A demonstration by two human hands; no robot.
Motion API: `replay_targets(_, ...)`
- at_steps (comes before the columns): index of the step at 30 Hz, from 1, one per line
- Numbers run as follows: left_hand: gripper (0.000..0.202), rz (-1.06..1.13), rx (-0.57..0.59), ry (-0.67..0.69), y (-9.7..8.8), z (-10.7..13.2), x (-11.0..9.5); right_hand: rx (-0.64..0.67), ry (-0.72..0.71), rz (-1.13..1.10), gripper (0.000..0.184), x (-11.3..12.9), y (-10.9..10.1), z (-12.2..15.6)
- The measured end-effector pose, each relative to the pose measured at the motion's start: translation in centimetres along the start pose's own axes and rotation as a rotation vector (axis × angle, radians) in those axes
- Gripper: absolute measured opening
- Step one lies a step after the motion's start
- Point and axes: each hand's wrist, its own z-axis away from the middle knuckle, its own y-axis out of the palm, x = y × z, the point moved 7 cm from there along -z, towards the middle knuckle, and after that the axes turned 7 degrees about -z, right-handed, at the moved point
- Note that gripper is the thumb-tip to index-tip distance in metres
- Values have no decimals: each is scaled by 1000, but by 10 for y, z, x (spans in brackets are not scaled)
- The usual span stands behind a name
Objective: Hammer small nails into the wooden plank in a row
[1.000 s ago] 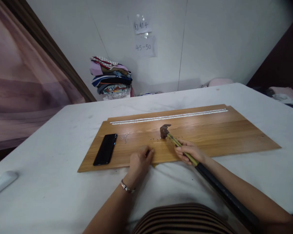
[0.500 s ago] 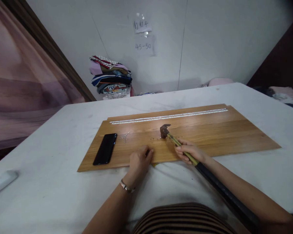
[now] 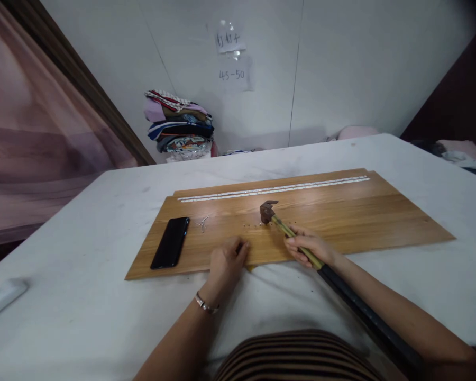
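My right hand (image 3: 304,247) is wrapped round the yellow shaft of a claw hammer (image 3: 267,212), fairly close to its rusty head. The hammer's long black grip runs back under my forearm. Its head is at a row of small dark dots, perhaps nail heads or holes, on the wooden board (image 3: 381,211); whether it touches the surface I cannot tell. My left hand (image 3: 228,258) rests with curled fingers on the board's near edge, with nothing seen in it. Several loose nails (image 3: 203,223) lie on the board, beyond the left hand.
A black phone (image 3: 170,243) lies at the board's left end. Two white printed strips (image 3: 277,189) run along its far side. The board lies on a white-covered table (image 3: 83,227). Folded clothes (image 3: 180,127) are stacked behind it, and a white object (image 3: 3,299) sits far left.
Both hands and the hammer stay in nearly the same place. The view has shifted very slightly.
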Motion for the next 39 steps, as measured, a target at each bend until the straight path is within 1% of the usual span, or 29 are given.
replay_targets(7, 26, -26, -4, -2, 0, 0, 0, -2, 11, 20, 27, -2, 1, -2)
replay_targets(14, 28, 6, -16, 12, 1, 1, 1, 14, -19, 27, 31, 1, 1, 0)
replay_targets(21, 26, 1, -17, 4, 0, 1, 0, 19, -11, 4, 27, -2, 1, -2)
replay_targets(27, 27, 0, -24, 6, -1, 0, -1, 6, 8, 4, 25, -2, 1, -2)
replay_targets(31, 27, -7, -2, -13, 1, 0, 0, 13, -4, -5, 29, -2, 0, -2)
replay_targets(34, 28, 5, 1, -4, 1, 0, 0, -11, -10, -6, 31, -2, -3, -1)
replay_targets(39, 27, -1, -6, 9, 0, 0, 0, -16, -6, 2, 28, -1, -2, 0)
